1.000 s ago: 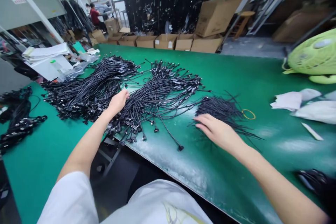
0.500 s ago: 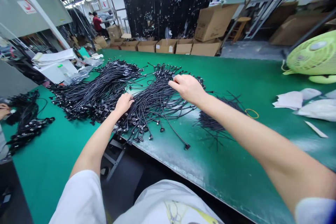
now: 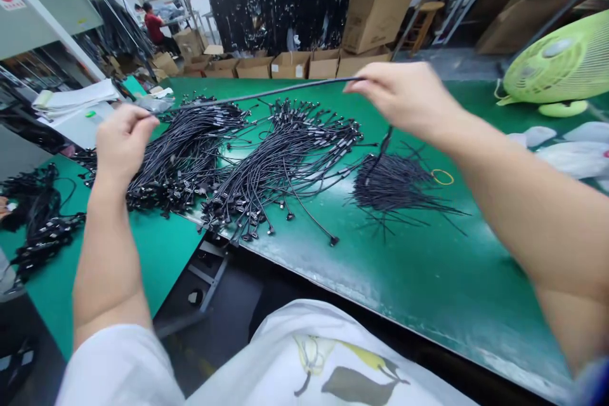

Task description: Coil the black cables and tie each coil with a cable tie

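Observation:
A black cable (image 3: 266,94) stretches through the air between my two hands. My left hand (image 3: 124,136) is closed on its one end, above the left pile of cables (image 3: 190,146). Higher up and to the right, my right hand (image 3: 397,98) pinches the cable near its other end; a dark, blurred piece hangs below that hand. A second spread of black cables with plugs (image 3: 280,158) lies under the stretched cable. To the right of it rests a bundle of thin black ties or wires (image 3: 394,184), whose exact kind I cannot make out.
A yellow rubber band (image 3: 442,176) lies right of the thin bundle. White cloth-like pieces (image 3: 571,155) and a green fan (image 3: 556,63) are farther right. More black cables (image 3: 42,222) lie at the far left beside another person's hand. Cardboard boxes (image 3: 290,66) line the table's far edge.
My right hand went from the thin bundle across to the cables, then up and right. My left hand moved left. A single cable is now lifted and drawn out between both hands.

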A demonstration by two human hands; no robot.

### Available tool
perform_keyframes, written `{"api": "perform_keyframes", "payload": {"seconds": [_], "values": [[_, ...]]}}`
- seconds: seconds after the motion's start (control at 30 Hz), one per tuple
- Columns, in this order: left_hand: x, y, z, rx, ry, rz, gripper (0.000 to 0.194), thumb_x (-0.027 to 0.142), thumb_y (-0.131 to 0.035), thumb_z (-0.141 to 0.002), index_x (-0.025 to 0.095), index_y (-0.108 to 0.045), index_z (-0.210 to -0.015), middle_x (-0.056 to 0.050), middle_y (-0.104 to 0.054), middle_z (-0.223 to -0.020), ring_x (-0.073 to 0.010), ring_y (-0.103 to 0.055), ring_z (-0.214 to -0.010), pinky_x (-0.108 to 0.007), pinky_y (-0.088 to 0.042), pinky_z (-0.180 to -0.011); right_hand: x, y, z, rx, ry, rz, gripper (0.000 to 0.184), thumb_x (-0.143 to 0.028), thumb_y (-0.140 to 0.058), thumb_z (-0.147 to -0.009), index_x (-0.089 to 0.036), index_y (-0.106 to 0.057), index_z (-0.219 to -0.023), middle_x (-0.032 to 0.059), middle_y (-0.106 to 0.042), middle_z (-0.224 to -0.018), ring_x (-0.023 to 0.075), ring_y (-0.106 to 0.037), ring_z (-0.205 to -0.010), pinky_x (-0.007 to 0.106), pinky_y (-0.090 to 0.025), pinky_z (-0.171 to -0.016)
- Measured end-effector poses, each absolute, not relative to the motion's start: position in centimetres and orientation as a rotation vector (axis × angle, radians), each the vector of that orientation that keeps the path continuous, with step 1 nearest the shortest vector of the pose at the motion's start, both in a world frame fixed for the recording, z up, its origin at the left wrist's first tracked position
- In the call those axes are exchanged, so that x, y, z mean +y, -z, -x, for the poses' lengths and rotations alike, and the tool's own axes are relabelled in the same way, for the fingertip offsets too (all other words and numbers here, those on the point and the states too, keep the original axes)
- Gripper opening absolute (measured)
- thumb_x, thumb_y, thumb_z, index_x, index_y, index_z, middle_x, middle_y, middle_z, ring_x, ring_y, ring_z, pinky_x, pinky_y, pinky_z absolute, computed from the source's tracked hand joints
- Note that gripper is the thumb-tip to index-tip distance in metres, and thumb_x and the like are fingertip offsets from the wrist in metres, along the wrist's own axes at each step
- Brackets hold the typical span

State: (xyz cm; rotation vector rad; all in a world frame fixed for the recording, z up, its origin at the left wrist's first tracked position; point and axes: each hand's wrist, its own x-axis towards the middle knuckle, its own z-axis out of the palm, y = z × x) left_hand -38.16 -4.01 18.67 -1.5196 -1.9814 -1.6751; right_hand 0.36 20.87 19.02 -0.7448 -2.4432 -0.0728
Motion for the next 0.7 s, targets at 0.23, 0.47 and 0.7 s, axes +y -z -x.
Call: {"api": "perform_keyframes", "payload": {"seconds": [0.23, 0.47, 0.7], "values": [[-3.7, -11.3, 35.4, -2.768, 1.757, 1.750, 0.023, 0.020, -0.053, -0.091, 0.017, -0.068, -0.073, 0.005, -0.048, -0.046, -0.0083, -0.045, -0.042, -0.023, -0.046, -0.055, 22.1, -14.1, -11.8, -2.614, 0.334, 1.447, 0.055, -0.045, -0.033, -0.093, -0.007, -0.073, -0.099, 0.0173, -0.069, -0.106, 0.0174, -0.064, -0.094, 0.033, -0.031, -0.062], [0.7, -6.6, 16.0, -2.130, 1.874, 2.705, 0.027, 0.034, -0.064, -0.083, 0.025, -0.071, -0.108, -0.008, -0.069, -0.113, -0.0255, -0.064, -0.106, -0.039, -0.052, -0.092, 10.4, -9.8, -10.5, -3.144, 0.031, 0.688, 0.025, -0.033, -0.047, -0.096, -0.020, -0.065, -0.084, 0.0043, -0.068, -0.079, 0.0127, -0.060, -0.065, 0.025, -0.025, -0.052], [1.7, -6.7, 10.7, -2.358, 2.755, 2.794, 0.026, 0.036, -0.060, -0.088, 0.013, -0.068, -0.096, 0.005, -0.041, -0.048, -0.0063, -0.038, -0.042, -0.020, -0.041, -0.047, 15.9, -11.3, -15.0, -2.624, 0.221, 1.040, 0.042, -0.053, -0.042, -0.094, -0.018, -0.065, -0.093, 0.0052, -0.068, -0.092, 0.0177, -0.062, -0.080, 0.024, -0.033, -0.057]]}}
